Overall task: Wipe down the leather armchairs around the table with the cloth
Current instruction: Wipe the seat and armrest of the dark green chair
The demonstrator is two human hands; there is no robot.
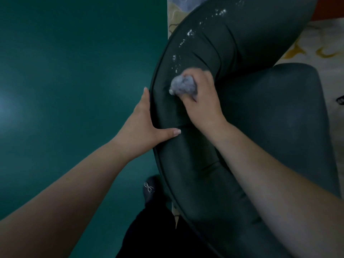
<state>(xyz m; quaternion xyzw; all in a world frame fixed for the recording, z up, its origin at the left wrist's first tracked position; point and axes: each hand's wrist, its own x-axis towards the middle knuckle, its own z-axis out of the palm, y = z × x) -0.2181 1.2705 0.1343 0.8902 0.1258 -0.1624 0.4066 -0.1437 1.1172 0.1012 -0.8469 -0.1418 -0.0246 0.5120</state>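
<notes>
The right hand (202, 97) is clenched around a bunched grey cloth (183, 86), pressing it against the inner face of the dark leather armchair (275, 118) backrest, just near of a trail of shiny wet spots (188, 38) that runs up toward the far end of the curve. The left hand (147, 125) lies flat and spread on the backrest's piped outer rim, fingers straight, thumb laid across the leather — bracing, not gripping. The likeliest slip, I judge, is the wadded cloth skating over those droplets and smearing them instead of lifting them, since so little of it meets the surface; a hard push could also rock the chair against the bracing palm. To the left the rim drops straight off to the green floor (65, 81), with a dark shoe (149, 189) close below it. Open leather lies far along the backrest and right across the seat cushion; patterned carpet (312, 43) shows beyond.
</notes>
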